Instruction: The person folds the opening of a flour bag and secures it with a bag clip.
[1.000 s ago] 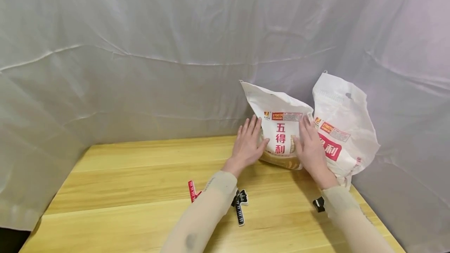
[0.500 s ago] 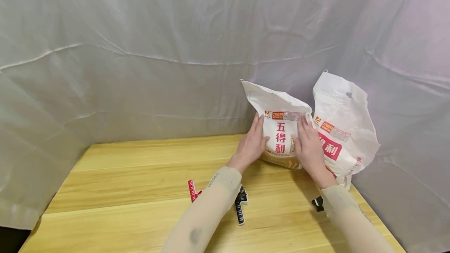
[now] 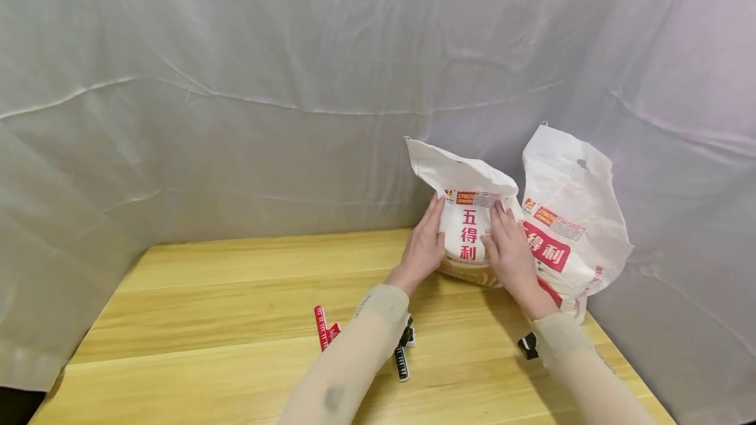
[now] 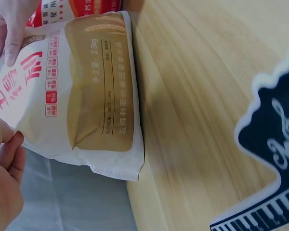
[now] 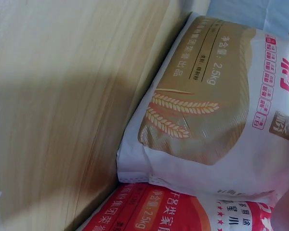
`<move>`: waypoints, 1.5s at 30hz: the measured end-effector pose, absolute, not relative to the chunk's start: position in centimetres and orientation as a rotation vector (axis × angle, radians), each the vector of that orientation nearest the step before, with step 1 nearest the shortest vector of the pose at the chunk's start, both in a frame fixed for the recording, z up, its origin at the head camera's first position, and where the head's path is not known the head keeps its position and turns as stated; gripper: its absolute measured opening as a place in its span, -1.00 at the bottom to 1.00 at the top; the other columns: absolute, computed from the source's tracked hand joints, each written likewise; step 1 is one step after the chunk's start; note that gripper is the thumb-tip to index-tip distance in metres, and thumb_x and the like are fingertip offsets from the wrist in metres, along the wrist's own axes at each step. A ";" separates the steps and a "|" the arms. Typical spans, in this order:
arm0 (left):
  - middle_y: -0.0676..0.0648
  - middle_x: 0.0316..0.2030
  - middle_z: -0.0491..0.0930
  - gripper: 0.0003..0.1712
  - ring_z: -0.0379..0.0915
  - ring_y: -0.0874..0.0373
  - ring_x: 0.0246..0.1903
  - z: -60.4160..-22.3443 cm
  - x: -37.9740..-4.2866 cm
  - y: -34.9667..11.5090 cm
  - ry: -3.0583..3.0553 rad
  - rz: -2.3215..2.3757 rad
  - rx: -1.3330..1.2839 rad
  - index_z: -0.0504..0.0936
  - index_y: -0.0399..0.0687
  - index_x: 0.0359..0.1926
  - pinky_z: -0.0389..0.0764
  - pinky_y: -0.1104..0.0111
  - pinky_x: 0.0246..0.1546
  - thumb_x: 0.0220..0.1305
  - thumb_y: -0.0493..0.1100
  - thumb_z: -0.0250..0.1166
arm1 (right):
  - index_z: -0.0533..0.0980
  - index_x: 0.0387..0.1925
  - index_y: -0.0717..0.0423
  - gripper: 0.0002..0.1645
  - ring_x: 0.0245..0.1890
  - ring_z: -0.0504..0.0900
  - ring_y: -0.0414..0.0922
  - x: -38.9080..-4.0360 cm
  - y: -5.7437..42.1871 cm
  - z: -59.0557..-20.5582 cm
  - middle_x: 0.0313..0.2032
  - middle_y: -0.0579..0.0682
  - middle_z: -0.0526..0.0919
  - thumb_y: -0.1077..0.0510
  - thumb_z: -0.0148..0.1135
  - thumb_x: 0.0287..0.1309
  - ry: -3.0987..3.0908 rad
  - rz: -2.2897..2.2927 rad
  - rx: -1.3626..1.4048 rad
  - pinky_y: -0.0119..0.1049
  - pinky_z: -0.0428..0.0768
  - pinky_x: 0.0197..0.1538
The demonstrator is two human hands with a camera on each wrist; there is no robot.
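Note:
A white flour bag (image 3: 468, 236) with red lettering and a brown lower band stands on the wooden table, its loose top leaning left. My left hand (image 3: 424, 242) grips its left side; in the left wrist view the curled fingertips (image 4: 18, 139) pinch the bag's edge. On the opposite side my right hand (image 3: 512, 251) holds the bag, thumb on the front. Both hands are level with the red lettering. A second flour bag (image 3: 569, 222) with a red label stands close against it on the right, partly behind my right hand. The 2.5kg print shows in the right wrist view.
A red piano-pattern clip (image 3: 321, 326) lies left of my left sleeve. A black one (image 3: 401, 363) is partly covered by that sleeve, and a black item (image 3: 528, 346) lies beside the right sleeve. Grey curtain (image 3: 266, 149) hangs behind and along both sides.
My left fingers, spread flat on the bag earlier, have moved round its left side. My right hand has shifted slightly left, and the bag's top has creased inward.

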State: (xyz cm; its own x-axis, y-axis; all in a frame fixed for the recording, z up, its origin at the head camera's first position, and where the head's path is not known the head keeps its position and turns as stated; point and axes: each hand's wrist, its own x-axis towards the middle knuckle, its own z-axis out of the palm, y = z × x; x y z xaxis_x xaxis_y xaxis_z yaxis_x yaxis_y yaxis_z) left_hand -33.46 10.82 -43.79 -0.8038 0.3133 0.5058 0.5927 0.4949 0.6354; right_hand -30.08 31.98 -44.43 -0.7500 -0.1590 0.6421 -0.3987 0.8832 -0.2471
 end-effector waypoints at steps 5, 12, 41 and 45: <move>-0.01 0.66 -0.11 0.03 0.31 -0.06 0.45 -43.7 -33.5 10.6 -2.415 -1.213 -0.759 -0.03 0.03 0.67 0.44 0.28 0.36 0.34 -0.48 0.26 | 0.15 0.55 0.35 -0.20 0.55 0.09 0.34 -30.4 31.8 -44.5 0.58 0.25 0.14 0.22 0.22 0.43 -2.380 0.501 0.423 0.22 -0.02 0.59; -0.06 0.65 -0.07 0.03 0.33 -0.09 0.43 -43.7 -33.5 9.6 -2.414 -1.196 -0.743 -0.03 0.02 0.67 0.51 0.26 0.30 0.34 -0.49 0.25 | 0.18 0.54 0.35 -0.19 0.54 0.14 0.34 -30.7 30.9 -44.6 0.55 0.26 0.19 0.22 0.25 0.39 -2.354 0.492 0.457 0.26 0.03 0.57; 0.02 0.65 -0.13 0.06 0.56 -0.21 0.18 -44.0 -31.4 0.9 -2.389 -1.232 -0.563 -0.06 0.15 0.68 0.73 0.32 -0.10 0.34 -0.52 0.21 | 0.20 0.54 0.31 -0.24 0.56 0.12 0.29 -31.7 22.2 -44.4 0.57 0.24 0.17 0.16 0.20 0.45 -2.359 0.540 0.632 0.25 0.02 0.57; -0.01 0.65 -0.11 0.07 0.49 -0.22 0.27 -43.9 -31.0 -0.8 -2.396 -1.232 -0.511 -0.06 0.17 0.68 0.72 0.25 -0.01 0.34 -0.53 0.21 | 0.18 0.55 0.29 -0.24 0.57 0.08 0.27 -31.8 20.4 -44.3 0.58 0.21 0.14 0.13 0.17 0.47 -2.374 0.559 0.652 0.24 -0.01 0.58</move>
